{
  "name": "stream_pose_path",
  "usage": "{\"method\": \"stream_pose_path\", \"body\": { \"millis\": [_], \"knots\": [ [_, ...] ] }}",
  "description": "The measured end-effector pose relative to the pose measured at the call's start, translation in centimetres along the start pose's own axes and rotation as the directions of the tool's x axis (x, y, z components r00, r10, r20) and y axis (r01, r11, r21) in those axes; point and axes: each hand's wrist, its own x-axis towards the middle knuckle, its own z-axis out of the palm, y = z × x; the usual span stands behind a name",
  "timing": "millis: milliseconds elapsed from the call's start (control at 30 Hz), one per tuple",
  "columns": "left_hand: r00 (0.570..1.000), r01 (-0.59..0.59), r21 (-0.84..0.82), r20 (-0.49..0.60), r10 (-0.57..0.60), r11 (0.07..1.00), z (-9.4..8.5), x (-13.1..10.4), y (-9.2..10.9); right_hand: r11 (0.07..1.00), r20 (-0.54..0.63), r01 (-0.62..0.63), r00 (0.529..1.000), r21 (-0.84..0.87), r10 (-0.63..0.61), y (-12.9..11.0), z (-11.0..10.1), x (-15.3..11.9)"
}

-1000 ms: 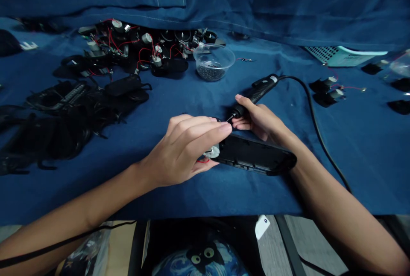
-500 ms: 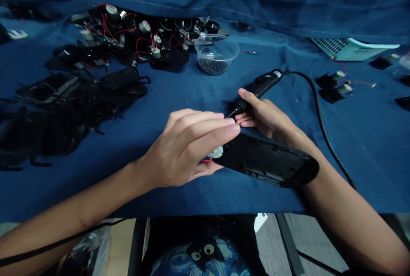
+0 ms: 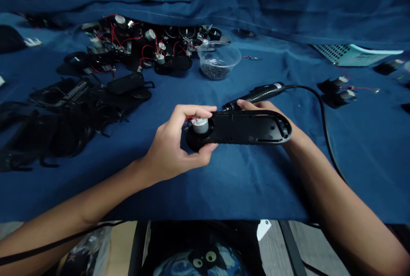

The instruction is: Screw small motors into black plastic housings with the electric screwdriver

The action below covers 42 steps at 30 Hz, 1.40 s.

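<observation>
My left hand (image 3: pixel 174 146) grips a long black plastic housing (image 3: pixel 246 127) by its left end, thumb below and fingers above. A small silver motor (image 3: pixel 200 126) with red wires sits in that end. The housing's hollow inner side faces me. Behind it, my right hand (image 3: pixel 256 106) holds a black electric screwdriver (image 3: pixel 261 93), its thumb along the tool and most fingers hidden by the housing. The screwdriver's tip points left, near the housing's upper edge; whether they touch I cannot tell.
A clear plastic cup (image 3: pixel 219 60) of small dark screws stands behind. Black housings with red-wired motors (image 3: pixel 160 52) pile up at the back left, more black parts (image 3: pixel 64 118) at left. A teal basket (image 3: pixel 355 55) and loose motors (image 3: pixel 346 88) lie right. The screwdriver's cable (image 3: pixel 323 109) curves rightward.
The housing has turned from slanted to nearly level, its inner side and motor now showing toward me. My left fingers have opened out around its end. The screwdriver lies flatter.
</observation>
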Motion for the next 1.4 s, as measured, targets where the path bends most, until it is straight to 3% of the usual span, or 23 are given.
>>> {"method": "stream_pose_path", "body": {
  "millis": [67, 133, 233, 300, 433, 533, 600, 767, 867, 967, 1067, 1400],
  "knots": [
    [1.000, 0.008, 0.006, 0.005, -0.008, 1.000, 0.0, 0.0, 0.0, 0.979, -0.065, 0.037, 0.997, -0.199, -0.051, -0.5, -0.2, -0.6],
    [1.000, 0.006, 0.020, 0.004, -0.006, 1.000, -0.1, 0.0, 0.1, 0.954, -0.095, 0.182, 0.973, -0.239, -0.210, -1.4, -0.4, -1.7],
    [0.999, 0.029, 0.066, -0.037, -0.026, 0.997, -0.2, 0.3, 0.1, 0.871, 0.086, 0.489, 0.871, -0.049, -0.484, -2.8, -0.3, -3.7],
    [0.994, 0.092, 0.078, -0.071, -0.087, 0.993, -0.3, 0.5, -0.1, 0.814, 0.176, 0.579, 0.806, -0.041, -0.565, -3.3, 0.0, -4.6],
    [0.968, 0.156, 0.112, -0.215, -0.130, 0.981, -0.4, 0.8, -0.4, 0.745, 0.073, 0.625, 0.775, -0.234, -0.627, -3.1, 0.9, -5.1],
    [0.904, 0.177, 0.273, -0.426, -0.047, 0.945, -0.1, 0.5, -0.4, 0.681, -0.060, 0.634, 0.714, -0.367, -0.697, -2.6, 1.8, -5.1],
    [0.872, 0.234, 0.303, -0.486, -0.062, 0.924, 0.3, 0.3, -0.4, 0.650, -0.087, 0.651, 0.677, -0.394, -0.731, -2.5, 2.4, -5.3],
    [0.848, 0.406, 0.015, -0.380, -0.370, 0.914, 1.6, 0.1, -1.2, 0.607, -0.046, 0.705, 0.638, -0.367, -0.769, -2.5, 3.6, -6.0],
    [0.825, 0.444, -0.205, -0.285, -0.487, 0.872, 1.8, 0.3, -1.6, 0.578, -0.020, 0.735, 0.612, -0.356, -0.791, -2.6, 3.8, -6.0],
    [0.815, 0.444, -0.346, -0.227, -0.532, 0.827, 1.7, 0.6, -1.6, 0.560, -0.007, 0.755, 0.593, -0.340, -0.805, -2.5, 3.7, -5.9],
    [0.807, 0.435, -0.419, -0.211, -0.551, 0.797, 1.6, 1.0, -1.4, 0.570, 0.015, 0.759, 0.605, -0.315, -0.796, -2.5, 3.6, -5.9],
    [0.781, 0.485, -0.450, -0.164, -0.603, 0.750, 1.6, 1.2, -1.4, 0.605, 0.019, 0.749, 0.632, -0.270, -0.775, -2.9, 3.6, -6.0]
  ]
}}
